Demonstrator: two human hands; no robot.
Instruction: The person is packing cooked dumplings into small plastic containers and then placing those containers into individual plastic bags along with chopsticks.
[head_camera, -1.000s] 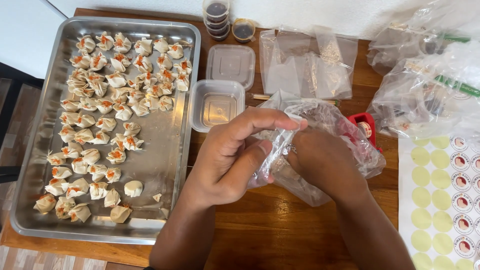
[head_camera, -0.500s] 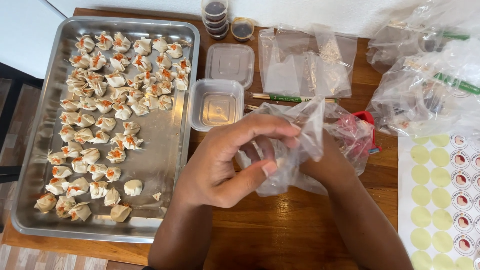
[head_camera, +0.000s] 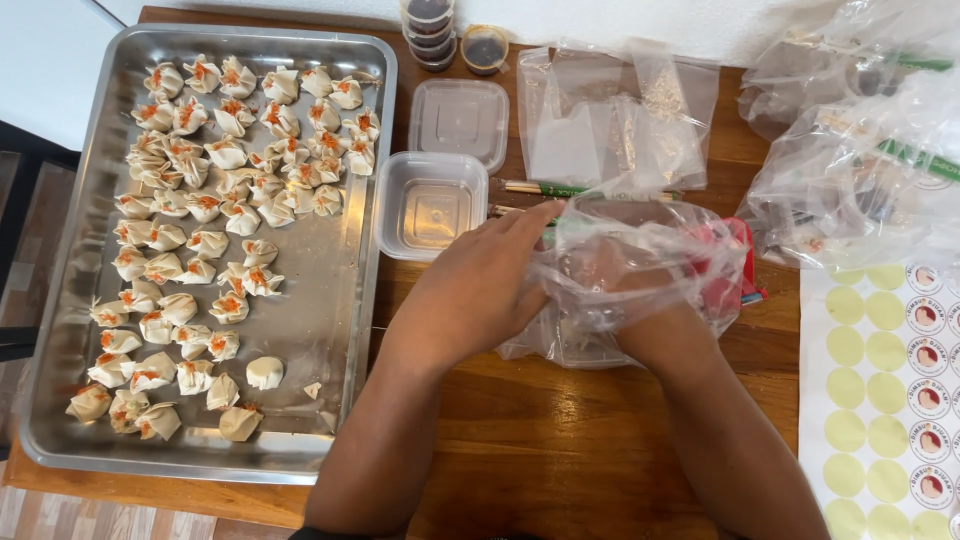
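Two hands working a clear plastic glove over a wooden table.

The left hand (head_camera: 480, 290) pinches the edge of the plastic glove (head_camera: 640, 260) between its fingers, while the right hand (head_camera: 640, 290) sits inside the film, fingers loosely spread, above the table (head_camera: 540, 440). To the right lies a sticker sheet (head_camera: 885, 390); to the left, a steel tray (head_camera: 330, 300) of dumplings (head_camera: 200, 240). Just beyond the hands stand an empty clear container (head_camera: 432, 205), chopsticks (head_camera: 540, 188), its lid (head_camera: 460, 120), flat plastic bags (head_camera: 615, 115) and sauce cups (head_camera: 432, 30).
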